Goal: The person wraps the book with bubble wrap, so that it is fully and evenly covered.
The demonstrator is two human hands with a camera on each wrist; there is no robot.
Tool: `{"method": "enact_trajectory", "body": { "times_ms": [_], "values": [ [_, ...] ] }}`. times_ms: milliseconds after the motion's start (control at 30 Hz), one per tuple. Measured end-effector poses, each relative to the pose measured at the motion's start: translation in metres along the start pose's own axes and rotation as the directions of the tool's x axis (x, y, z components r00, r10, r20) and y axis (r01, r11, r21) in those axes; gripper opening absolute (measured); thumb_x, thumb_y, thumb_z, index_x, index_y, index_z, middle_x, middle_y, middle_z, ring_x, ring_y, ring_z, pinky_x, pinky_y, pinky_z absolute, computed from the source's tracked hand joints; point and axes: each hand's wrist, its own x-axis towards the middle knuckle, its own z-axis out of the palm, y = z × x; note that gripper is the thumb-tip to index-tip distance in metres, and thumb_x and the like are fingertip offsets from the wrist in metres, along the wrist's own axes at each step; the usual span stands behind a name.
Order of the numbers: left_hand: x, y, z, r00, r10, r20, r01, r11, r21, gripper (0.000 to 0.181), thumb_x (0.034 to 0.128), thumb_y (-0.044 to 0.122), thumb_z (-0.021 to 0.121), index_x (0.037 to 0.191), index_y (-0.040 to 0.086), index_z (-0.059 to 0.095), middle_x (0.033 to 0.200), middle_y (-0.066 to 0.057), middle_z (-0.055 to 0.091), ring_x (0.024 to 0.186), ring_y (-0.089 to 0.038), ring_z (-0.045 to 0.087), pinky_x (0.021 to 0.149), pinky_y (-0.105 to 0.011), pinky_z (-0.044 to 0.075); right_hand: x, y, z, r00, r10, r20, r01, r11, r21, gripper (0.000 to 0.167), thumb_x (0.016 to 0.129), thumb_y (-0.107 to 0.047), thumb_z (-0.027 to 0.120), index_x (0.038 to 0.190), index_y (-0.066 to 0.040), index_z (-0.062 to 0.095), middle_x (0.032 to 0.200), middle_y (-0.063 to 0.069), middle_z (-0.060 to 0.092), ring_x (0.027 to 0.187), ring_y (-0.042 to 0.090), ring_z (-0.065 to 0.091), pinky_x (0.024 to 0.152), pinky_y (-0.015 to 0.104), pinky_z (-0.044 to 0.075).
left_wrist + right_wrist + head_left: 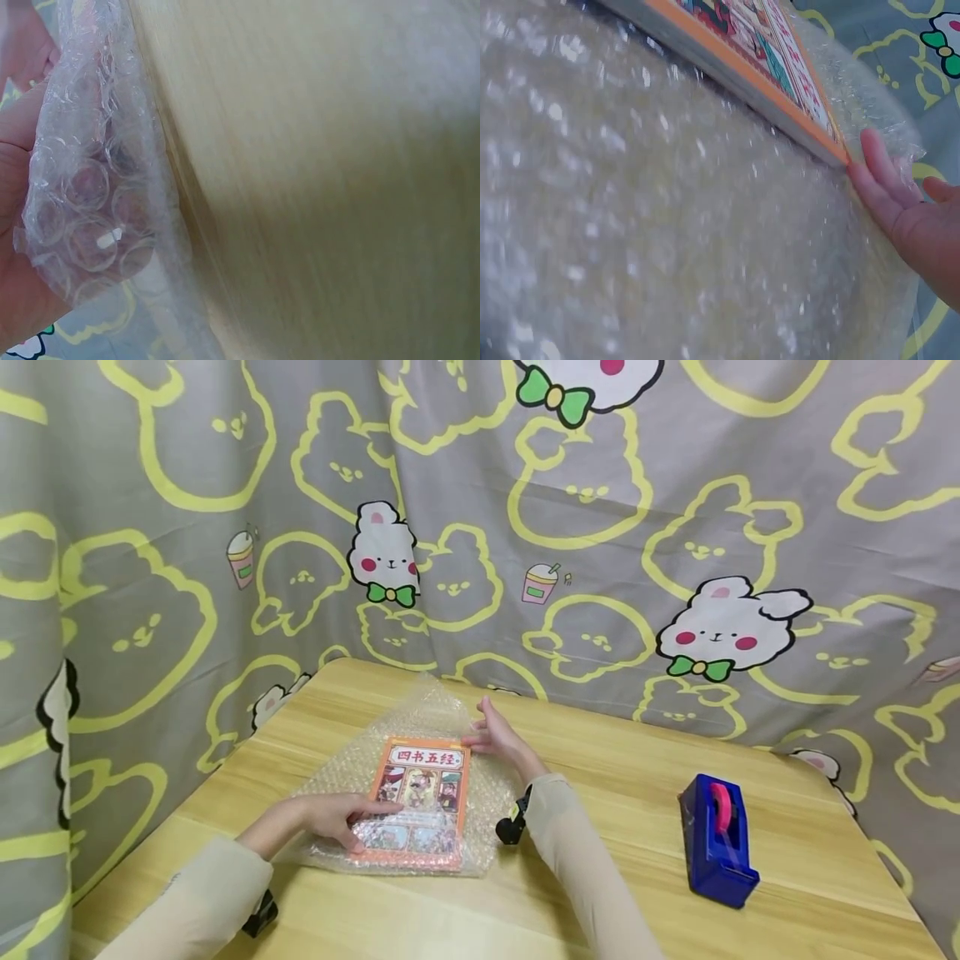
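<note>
A book with an orange border and comic-style pictures lies on a sheet of clear bubble wrap. A fold of the wrap covers the book's lower part. My left hand rests over this fold at the lower left, fingers reaching onto the cover; in the left wrist view, wrap hides part of that hand. My right hand is at the book's upper right corner, its fingers extended. In the right wrist view, the fingertips touch the corner of the book, beside the wrap.
A blue tape dispenser with a pink roll stands at the right of the wooden table. A grey curtain with cartoon animals hangs behind and to the left. Black wrist cameras sit under both sleeves.
</note>
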Motion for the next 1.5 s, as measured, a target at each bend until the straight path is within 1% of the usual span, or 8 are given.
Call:
{"method": "enact_trajectory", "body": {
  "times_ms": [267, 567, 767, 933, 1100, 1267, 1367, 1500],
  "values": [
    [0.001, 0.0, 0.002, 1.0, -0.026, 0.0, 0.026, 1.0, -0.007, 0.074, 0.0758, 0.013, 0.069, 0.141, 0.008, 0.033, 0.122, -0.009, 0.047, 0.066, -0.009, 0.034, 0.06, -0.019, 0.036, 0.003, 0.002, 0.006, 1.0, 0.007, -0.005, -0.006, 1.0, 0.006, 0.068, 0.096, -0.052, 0.013, 0.146, -0.006, 0.007, 0.146, 0.024, 0.023, 0.104, 0.04, 0.056, 0.085, 0.038, 0.05],
    [0.001, 0.001, 0.001, 0.998, -0.055, -0.008, 0.055, 0.998, -0.006, 0.074, 0.0754, 0.012, 0.069, 0.141, 0.011, 0.035, 0.121, -0.008, 0.047, 0.066, -0.01, 0.035, 0.06, -0.021, 0.036, 0.002, -0.003, 0.017, 0.989, -0.122, 0.08, 0.109, 0.982, 0.153, 0.062, 0.098, -0.048, 0.012, 0.147, -0.014, -0.002, 0.149, 0.013, 0.024, 0.113, 0.043, 0.049, 0.092, 0.043, 0.044],
    [0.002, 0.0, 0.0, 0.998, -0.055, -0.007, 0.055, 0.998, 0.01, 0.075, 0.0749, 0.01, 0.07, 0.141, 0.013, 0.035, 0.094, -0.001, 0.048, 0.065, -0.01, 0.035, 0.059, -0.02, 0.036, -0.001, -0.007, 0.027, 0.983, -0.159, 0.087, 0.134, 0.961, 0.241, 0.063, 0.096, -0.053, 0.012, 0.147, -0.016, 0.007, 0.142, 0.016, 0.037, 0.114, 0.044, 0.048, 0.096, 0.048, 0.04],
    [0.002, -0.001, 0.001, 0.999, -0.053, -0.011, 0.053, 0.999, 0.005, 0.074, 0.0749, 0.008, 0.069, 0.141, 0.012, 0.036, 0.099, 0.0, 0.049, 0.067, -0.01, 0.035, 0.06, -0.02, 0.036, -0.006, -0.009, 0.038, 0.97, -0.186, 0.155, 0.157, 0.971, 0.181, 0.067, 0.095, -0.053, 0.012, 0.147, -0.011, 0.01, 0.127, 0.028, 0.046, 0.101, 0.031, 0.058, 0.098, 0.049, 0.037],
    [0.002, -0.001, 0.002, 0.997, -0.078, -0.024, 0.078, 0.997, -0.008, 0.074, 0.0742, 0.008, 0.07, 0.14, 0.014, 0.037, 0.103, -0.003, 0.049, 0.069, -0.012, 0.036, 0.061, -0.022, 0.036, -0.011, -0.005, 0.042, 0.969, -0.169, 0.179, 0.154, 0.983, 0.097, 0.068, 0.095, -0.055, 0.009, 0.146, -0.01, 0.013, 0.09, 0.009, 0.058, 0.078, 0.016, 0.059, 0.092, 0.043, 0.044],
    [0.001, 0.001, 0.003, 0.994, -0.098, -0.04, 0.098, 0.995, -0.013, 0.073, 0.0731, 0.01, 0.071, 0.139, 0.014, 0.039, 0.128, -0.017, 0.046, 0.093, -0.02, 0.045, 0.076, -0.03, 0.041, -0.015, 0.002, 0.041, 0.959, -0.157, 0.236, 0.159, 0.987, 0.01, 0.067, 0.096, -0.051, 0.005, 0.146, -0.007, 0.009, 0.086, 0.008, 0.058, 0.077, 0.021, 0.058, 0.086, 0.044, 0.047],
    [0.001, 0.005, 0.004, 0.992, -0.115, -0.056, 0.114, 0.993, -0.023, 0.073, 0.072, 0.006, 0.071, 0.138, 0.014, 0.04, 0.124, -0.018, 0.048, 0.087, -0.02, 0.044, 0.073, -0.03, 0.041, -0.019, 0.006, 0.041, 0.952, -0.141, 0.273, 0.164, 0.985, -0.062, 0.067, 0.096, -0.049, 0.006, 0.146, -0.004, 0.008, 0.086, 0.012, 0.06, 0.076, 0.023, 0.057, 0.084, 0.046, 0.047],
    [0.002, 0.015, 0.008, 0.983, -0.15, -0.108, 0.152, 0.988, 0.014, 0.076, 0.0683, -0.004, 0.069, 0.136, 0.016, 0.044, 0.089, -0.011, 0.049, 0.069, -0.015, 0.038, 0.059, -0.024, 0.039, -0.025, 0.011, 0.041, 0.949, -0.096, 0.302, 0.153, 0.973, -0.17, 0.067, 0.097, -0.051, 0.01, 0.146, -0.004, 0.01, 0.089, 0.015, 0.06, 0.07, 0.018, 0.058, 0.072, 0.035, 0.051]
  ]
}}
